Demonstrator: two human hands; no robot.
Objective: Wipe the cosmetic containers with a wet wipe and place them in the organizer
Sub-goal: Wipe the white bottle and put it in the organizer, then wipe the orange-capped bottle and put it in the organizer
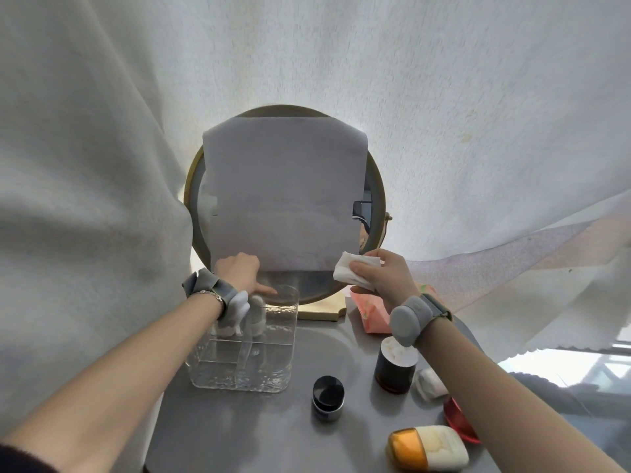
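A clear organizer point(239, 370) with dividers stands on the grey table point(239, 431). A pale grey-white container point(256, 317) stands in its rear compartment. My left hand point(239, 269) reaches down over that compartment with the thumb along the rim; the fingers are hidden behind the hand. My right hand point(384, 276) is raised to the right of the organizer and pinches a folded white wet wipe point(353, 273). On the table to the right stand a black jar point(327, 397), a dark jar with a white lid point(394, 368), a small white container point(431, 383) and an orange-and-cream container point(426, 448).
A round gold-framed mirror point(375, 206), covered by a sheet of paper, stands just behind the organizer on a wooden base. A pink packet point(370, 314) lies right of the base. A red object point(459, 421) sits under my right forearm. White curtain hangs behind.
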